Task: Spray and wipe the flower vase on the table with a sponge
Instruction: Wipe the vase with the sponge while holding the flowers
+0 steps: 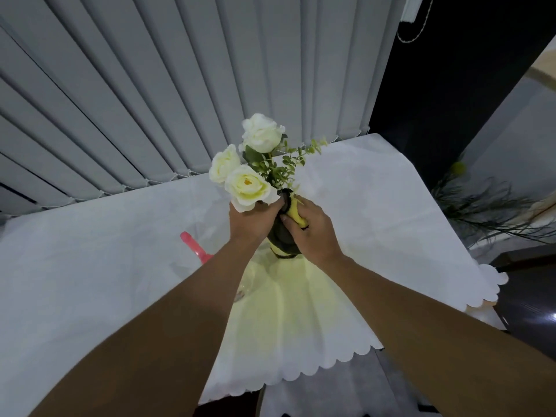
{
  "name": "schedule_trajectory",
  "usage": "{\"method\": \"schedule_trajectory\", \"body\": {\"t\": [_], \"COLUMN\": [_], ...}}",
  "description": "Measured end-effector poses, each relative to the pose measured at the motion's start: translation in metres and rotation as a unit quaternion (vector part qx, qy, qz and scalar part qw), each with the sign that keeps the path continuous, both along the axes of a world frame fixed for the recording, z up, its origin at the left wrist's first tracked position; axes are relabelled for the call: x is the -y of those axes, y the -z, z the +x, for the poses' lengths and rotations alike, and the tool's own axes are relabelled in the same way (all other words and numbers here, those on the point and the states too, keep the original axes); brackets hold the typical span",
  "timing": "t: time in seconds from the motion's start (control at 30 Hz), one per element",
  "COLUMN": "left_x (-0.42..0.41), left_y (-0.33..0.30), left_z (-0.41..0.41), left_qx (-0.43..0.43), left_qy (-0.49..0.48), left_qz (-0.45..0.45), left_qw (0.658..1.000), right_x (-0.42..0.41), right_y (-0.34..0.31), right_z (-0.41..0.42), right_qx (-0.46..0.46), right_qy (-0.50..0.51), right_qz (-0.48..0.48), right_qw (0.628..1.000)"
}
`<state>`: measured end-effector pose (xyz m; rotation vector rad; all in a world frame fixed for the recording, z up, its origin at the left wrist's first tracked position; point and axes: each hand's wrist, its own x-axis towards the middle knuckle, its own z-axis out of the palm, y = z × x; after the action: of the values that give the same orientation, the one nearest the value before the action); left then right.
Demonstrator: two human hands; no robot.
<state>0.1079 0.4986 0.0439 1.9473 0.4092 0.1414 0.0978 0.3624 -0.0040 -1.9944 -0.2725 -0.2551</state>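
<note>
A dark vase (pixel 281 240) with a yellow band near its base stands on the white tablecloth (pixel 105 260) at the middle of the table. White roses (pixel 247 184) and green sprigs rise from its neck. My left hand (pixel 251 222) grips the vase's neck from the left. On the right side of the neck, my right hand (pixel 310 231) presses a yellow sponge (pixel 296 216), and the fingers cover most of it. A clear spray bottle with a pink top (pixel 195 245) lies left of the vase, partly behind my left forearm.
Grey vertical blinds (pixel 180 85) hang right behind the table's far edge. The cloth's scalloped hem (pixel 331 361) drops over the near right corner. Dark feathery plant stems (pixel 481 206) stand to the right, beyond the table.
</note>
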Motion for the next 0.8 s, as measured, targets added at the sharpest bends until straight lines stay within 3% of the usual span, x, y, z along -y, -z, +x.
{"method": "schedule_trajectory", "body": {"t": [0.23,0.4,0.5,0.67,0.8], "left_x": [-0.009,0.006,0.020,0.027,0.023], "left_y": [-0.005,-0.006,-0.004,-0.004,-0.008], "left_z": [-0.002,-0.001,0.000,0.005,0.004], "left_qx": [-0.013,-0.038,-0.030,-0.024,-0.024], "left_qy": [-0.025,-0.005,0.003,-0.031,-0.074], "left_qz": [-0.051,-0.081,-0.088,-0.082,-0.089], "left_qw": [0.998,0.996,0.996,0.996,0.993], "right_x": [0.009,0.025,0.014,0.009,0.004], "right_y": [0.038,0.070,0.050,-0.007,-0.013], "right_z": [-0.001,-0.013,-0.007,0.000,-0.003], "right_qx": [-0.019,-0.188,-0.182,-0.021,-0.005], "right_qy": [-0.032,-0.073,-0.042,-0.047,-0.087], "right_qz": [-0.098,-0.236,-0.165,-0.057,-0.013], "right_qw": [0.994,0.951,0.969,0.997,0.996]}}
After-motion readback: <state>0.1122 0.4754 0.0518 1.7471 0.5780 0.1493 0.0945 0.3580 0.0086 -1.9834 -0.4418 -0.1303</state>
